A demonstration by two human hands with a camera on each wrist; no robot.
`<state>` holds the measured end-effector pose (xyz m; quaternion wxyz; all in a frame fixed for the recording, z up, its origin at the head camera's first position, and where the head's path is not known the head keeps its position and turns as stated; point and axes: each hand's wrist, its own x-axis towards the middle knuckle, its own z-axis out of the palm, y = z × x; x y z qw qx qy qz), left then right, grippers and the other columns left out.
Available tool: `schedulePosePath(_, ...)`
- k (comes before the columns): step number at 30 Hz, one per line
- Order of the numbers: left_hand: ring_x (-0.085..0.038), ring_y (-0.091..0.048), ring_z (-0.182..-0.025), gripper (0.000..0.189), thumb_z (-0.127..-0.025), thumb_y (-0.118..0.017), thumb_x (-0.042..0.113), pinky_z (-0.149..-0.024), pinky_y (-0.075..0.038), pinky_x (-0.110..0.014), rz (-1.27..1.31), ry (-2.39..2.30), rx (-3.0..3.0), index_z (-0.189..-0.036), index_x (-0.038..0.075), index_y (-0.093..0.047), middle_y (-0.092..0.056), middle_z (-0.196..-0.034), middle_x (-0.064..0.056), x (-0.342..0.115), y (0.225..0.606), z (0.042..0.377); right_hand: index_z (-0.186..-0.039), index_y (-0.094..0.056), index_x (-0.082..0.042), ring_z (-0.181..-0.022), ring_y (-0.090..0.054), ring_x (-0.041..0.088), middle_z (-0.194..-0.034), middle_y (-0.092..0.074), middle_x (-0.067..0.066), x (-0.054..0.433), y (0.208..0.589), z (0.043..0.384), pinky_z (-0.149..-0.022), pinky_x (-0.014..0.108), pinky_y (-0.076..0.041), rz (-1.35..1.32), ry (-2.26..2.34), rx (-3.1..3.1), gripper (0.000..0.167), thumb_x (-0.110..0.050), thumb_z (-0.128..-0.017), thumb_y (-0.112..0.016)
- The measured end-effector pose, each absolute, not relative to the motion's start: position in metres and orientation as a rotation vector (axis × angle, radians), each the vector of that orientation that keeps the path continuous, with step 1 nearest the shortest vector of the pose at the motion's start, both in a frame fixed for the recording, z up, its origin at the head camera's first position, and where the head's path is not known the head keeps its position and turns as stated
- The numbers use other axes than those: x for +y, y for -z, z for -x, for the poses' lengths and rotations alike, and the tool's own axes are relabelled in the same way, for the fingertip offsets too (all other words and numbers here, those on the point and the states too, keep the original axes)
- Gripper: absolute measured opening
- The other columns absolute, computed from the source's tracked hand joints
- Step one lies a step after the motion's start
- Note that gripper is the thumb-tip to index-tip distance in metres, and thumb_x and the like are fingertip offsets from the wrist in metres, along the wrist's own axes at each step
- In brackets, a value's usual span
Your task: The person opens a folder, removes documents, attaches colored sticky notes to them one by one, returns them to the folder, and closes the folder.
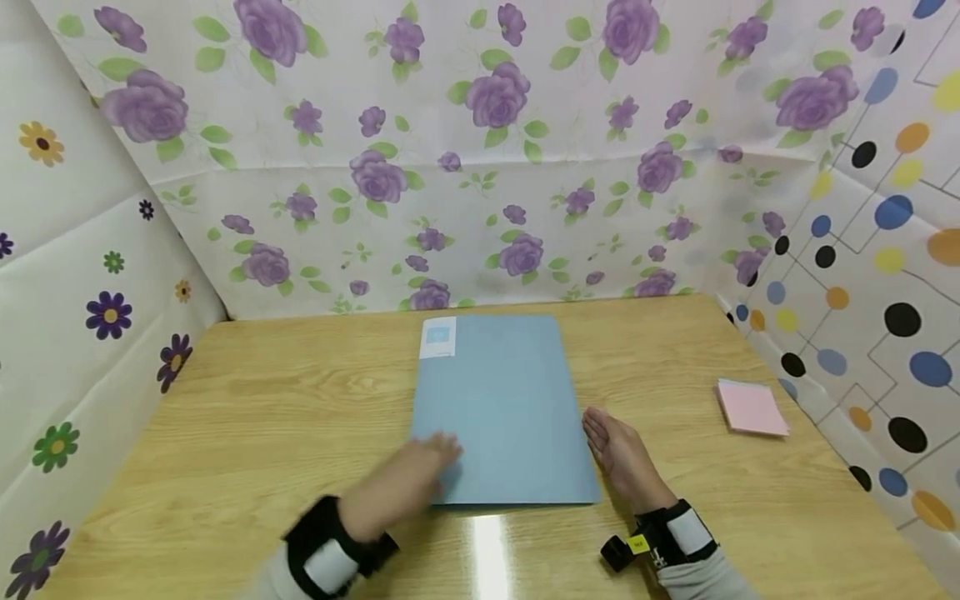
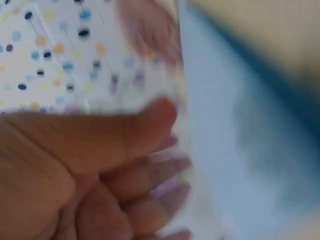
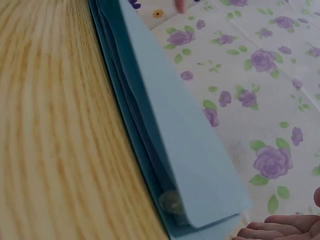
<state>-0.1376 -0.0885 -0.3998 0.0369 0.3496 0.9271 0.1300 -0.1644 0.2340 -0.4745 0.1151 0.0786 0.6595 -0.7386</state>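
Observation:
A light blue file folder [image 1: 504, 400] with a white label [image 1: 438, 337] at its upper left corner lies closed on the table. Blurred by motion, my left hand [image 1: 405, 483] is over the folder's lower left edge; in the left wrist view its fingers are loosely bent with nothing between them. My right hand [image 1: 621, 454] stands on its side at the folder's right edge, fingers straight and palm facing the folder. From the right wrist, the folder's side [image 3: 165, 125] shows a slight gap between its covers, with a clear round button [image 3: 171, 202] inside.
A stack of pink paper notes [image 1: 752, 408] lies at the right of the wooden table [image 1: 300, 400]. Patterned cloth walls [image 1: 450, 150] stand behind and at both sides. Black cameras on straps [image 1: 330, 550] are worn on both wrists.

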Motion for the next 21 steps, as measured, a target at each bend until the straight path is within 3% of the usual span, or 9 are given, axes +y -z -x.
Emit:
schedulePosePath(2,-0.043,-0.056,-0.133,0.048,-0.088,-0.07,-0.005,-0.111,-0.044,-0.059,-1.153,-0.242,2.89,-0.135,-0.008,-0.06,-0.06,-0.141,-0.027,-0.104,0.39,0.156,-0.159,-0.01,0.012,-0.158,-0.011,0.041,-0.167,-0.01,0.031,0.235,0.474,0.163,-0.13,0.049,-0.013,-0.24,2.177,1.943,0.057,-0.023,-0.114,-0.016)
schedulePosePath(6,-0.036,-0.056,-0.135,0.051,-0.087,-0.07,-0.01,-0.112,-0.045,-0.053,-1.351,0.067,2.944,-0.137,-0.003,-0.061,-0.06,-0.144,-0.021,-0.127,0.393,0.19,-0.159,-0.012,0.011,-0.158,-0.014,0.039,-0.168,-0.013,0.029,0.238,0.474,0.162,-0.13,0.048,-0.014,-0.265,2.193,1.955,0.057,-0.023,-0.114,-0.017)
schedulePosePath(13,-0.029,-0.057,-0.137,0.058,-0.086,-0.075,-0.001,-0.114,-0.046,-0.045,-1.656,0.319,2.761,-0.142,0.006,-0.06,-0.059,-0.148,-0.012,-0.142,0.421,0.221,-0.159,-0.015,0.009,-0.158,-0.017,0.037,-0.168,-0.015,0.027,0.239,0.471,0.16,-0.129,0.046,-0.017,-0.306,2.216,1.935,0.056,-0.023,-0.113,-0.019)
schedulePosePath(21,-0.03,-0.055,-0.138,0.055,-0.092,-0.065,-0.005,-0.114,-0.046,-0.046,-1.524,0.252,2.699,-0.145,0.007,-0.057,-0.056,-0.15,-0.014,-0.137,0.426,0.22,-0.16,-0.013,0.009,-0.158,-0.016,0.037,-0.168,-0.014,0.028,0.239,0.473,0.162,-0.129,0.045,-0.016,-0.278,2.232,1.92,0.056,-0.024,-0.114,-0.017)
